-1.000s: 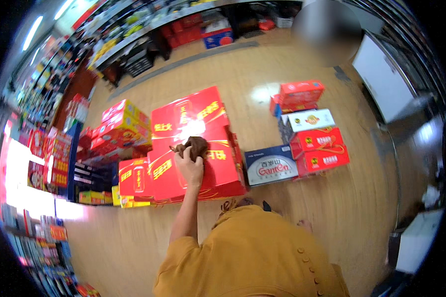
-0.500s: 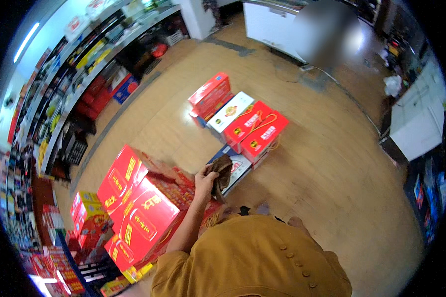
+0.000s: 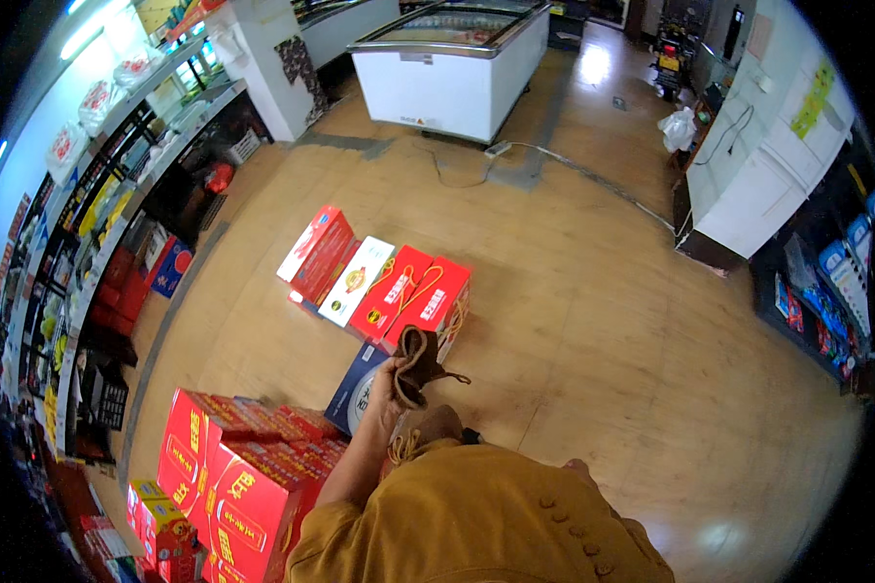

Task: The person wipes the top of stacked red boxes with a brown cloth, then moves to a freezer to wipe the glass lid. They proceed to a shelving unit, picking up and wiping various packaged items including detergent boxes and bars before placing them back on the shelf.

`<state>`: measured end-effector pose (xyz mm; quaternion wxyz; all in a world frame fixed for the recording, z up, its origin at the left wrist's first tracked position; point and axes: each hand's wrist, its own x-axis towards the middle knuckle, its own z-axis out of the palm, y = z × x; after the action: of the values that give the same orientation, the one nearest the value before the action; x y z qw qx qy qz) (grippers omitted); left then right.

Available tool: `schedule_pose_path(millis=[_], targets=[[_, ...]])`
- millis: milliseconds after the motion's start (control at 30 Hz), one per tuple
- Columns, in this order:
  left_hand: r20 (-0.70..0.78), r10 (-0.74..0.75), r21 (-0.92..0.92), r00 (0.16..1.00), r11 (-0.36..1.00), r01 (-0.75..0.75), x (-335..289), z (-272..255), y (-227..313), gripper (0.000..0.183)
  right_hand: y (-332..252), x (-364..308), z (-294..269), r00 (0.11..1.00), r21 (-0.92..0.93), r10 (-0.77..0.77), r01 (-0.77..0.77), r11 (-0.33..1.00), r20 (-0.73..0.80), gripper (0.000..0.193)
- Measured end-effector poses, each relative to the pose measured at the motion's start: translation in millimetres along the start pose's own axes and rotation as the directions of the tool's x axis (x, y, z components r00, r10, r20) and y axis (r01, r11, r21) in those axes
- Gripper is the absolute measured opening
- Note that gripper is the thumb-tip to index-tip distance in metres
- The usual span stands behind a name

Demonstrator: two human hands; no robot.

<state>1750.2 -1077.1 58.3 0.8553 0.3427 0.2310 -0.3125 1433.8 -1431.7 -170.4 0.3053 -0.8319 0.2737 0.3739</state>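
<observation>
In my left hand [image 3: 383, 389] is a crumpled dark brown cloth [image 3: 413, 374], its folded top standing up and a thin corner trailing to the right. My fingers are closed round its left side. Just beyond the cloth are two red gift boxes with yellow cord handles [image 3: 428, 294]. A dark blue and white box [image 3: 352, 387] lies under and beside my left hand. Of my right hand nothing can be made out; the mustard-coloured garment covers the lower middle.
Large red cartons [image 3: 233, 486] are stacked at the lower left. A white box [image 3: 357, 280] and a red box [image 3: 319, 255] adjoin the gift boxes. Shelves curve along the left. A white chest freezer [image 3: 437, 92] stands far ahead, and a cable [image 3: 593, 175] crosses the floor towards a white cabinet [image 3: 749, 185].
My view has swung right and up, so the boxes sit further left and lower. The brown cloth is still in my left hand and now stands more upright.
</observation>
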Motion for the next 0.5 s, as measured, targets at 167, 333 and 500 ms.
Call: schedule_pose_path(millis=[167,333,500], targets=[[0.075,-0.034,0.068,0.997,0.997,0.029,22,48,27,0.034,-42,24,-11,0.998,0.116,-0.051,0.053,0.992,-0.021,0.027],[0.044,0.024,-0.018,0.999,1.0,-0.023,102,62,33,0.035,-77,55,-35,0.996,0.198,-0.084,0.086,0.976,-0.021,0.025],[0.029,-0.04,0.067,0.999,0.997,0.038,170,101,59,0.035,-69,92,-87,0.999,0.212,0.0,0.008,0.977,-0.039,0.025]])
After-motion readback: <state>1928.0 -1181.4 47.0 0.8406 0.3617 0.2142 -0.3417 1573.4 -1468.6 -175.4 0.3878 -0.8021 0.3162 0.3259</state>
